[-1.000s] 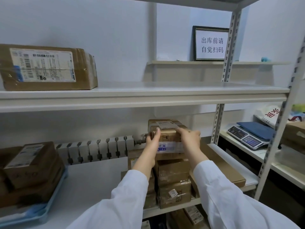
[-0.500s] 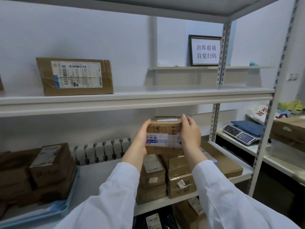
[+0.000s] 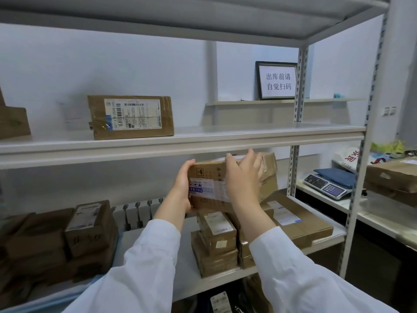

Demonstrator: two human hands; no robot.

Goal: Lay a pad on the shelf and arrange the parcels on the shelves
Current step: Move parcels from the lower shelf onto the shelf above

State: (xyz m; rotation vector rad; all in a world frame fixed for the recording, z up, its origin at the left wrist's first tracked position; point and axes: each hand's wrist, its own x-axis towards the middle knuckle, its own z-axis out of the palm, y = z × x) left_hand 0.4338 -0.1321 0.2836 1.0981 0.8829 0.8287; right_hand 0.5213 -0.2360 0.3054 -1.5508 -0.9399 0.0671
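Far left on my feed, a brown box [image 3: 12,122] sits at the edge of the upper shelf [image 3: 270,136]. Beside it, well apart, a labelled box [image 3: 130,117] stands there with its white label facing me. Below, on the lower shelf [image 3: 187,274], there's a pile of brown boxes [image 3: 90,227] at the left, with a radiator [image 3: 135,213] behind it against the wall.

Now the middle, where the action is. The left hand [image 3: 182,188] grips the left end of the parcel [image 3: 209,188], thumb up at the top corner and fingers wrapped under the bottom edge. The parcel is in the air, just below the front lip of the upper shelf and above two short stacks of small boxes [image 3: 216,245]. The right hand [image 3: 243,179] lies across its front, back of the hand toward me, fingers hooked over the top edge and holding it. It's a bit blurred. More crumpled brown cardboard shows just right of that hand, and I can't tell if it's the same parcel or a second one.

Moving right, a flat box [image 3: 297,220] lies on the lower shelf. A framed sign [image 3: 277,81] stands on a ledge behind. Past the upright there's a scale [image 3: 327,186] and more boxes [image 3: 392,175] on a side bench.
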